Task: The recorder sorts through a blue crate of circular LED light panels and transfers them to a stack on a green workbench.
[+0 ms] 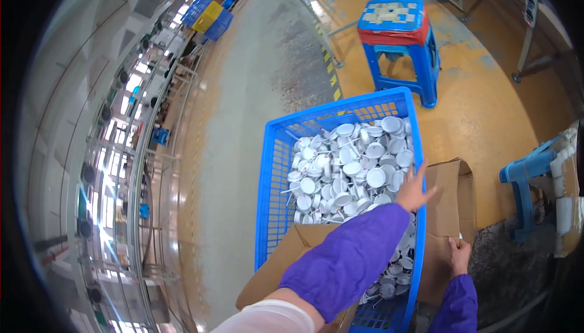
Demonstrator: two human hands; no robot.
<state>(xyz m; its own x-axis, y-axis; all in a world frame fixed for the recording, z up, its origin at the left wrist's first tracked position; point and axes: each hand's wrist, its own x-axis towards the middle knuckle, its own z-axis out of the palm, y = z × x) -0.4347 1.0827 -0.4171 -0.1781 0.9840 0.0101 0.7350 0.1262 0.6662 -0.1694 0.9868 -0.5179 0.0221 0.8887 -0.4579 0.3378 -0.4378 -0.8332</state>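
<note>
A blue plastic crate (415, 150) holds a heap of small round white parts (350, 167) with thin stems. My left hand (413, 192), in a purple sleeve, reaches across the heap to the crate's right rim. Its fingers are spread and slightly blurred, with nothing visible in them. Just outside that rim, a brown cardboard box (443, 202) stands against the crate. My right hand (460, 256) is closed on the edge of this cardboard, fingertips pinching it. Another cardboard piece (283, 266) lies over the crate's near left part, partly hidden by my left forearm; whether both belong together I cannot tell.
Beyond the crate stands a blue stool (392, 17) with a taped top. A second blue stool (517, 172) is at the right, beside a stack of cardboard and white material (569, 193). Metal racks (149, 211) run along the left. Stacked blue and yellow crates (208, 15) stand far off.
</note>
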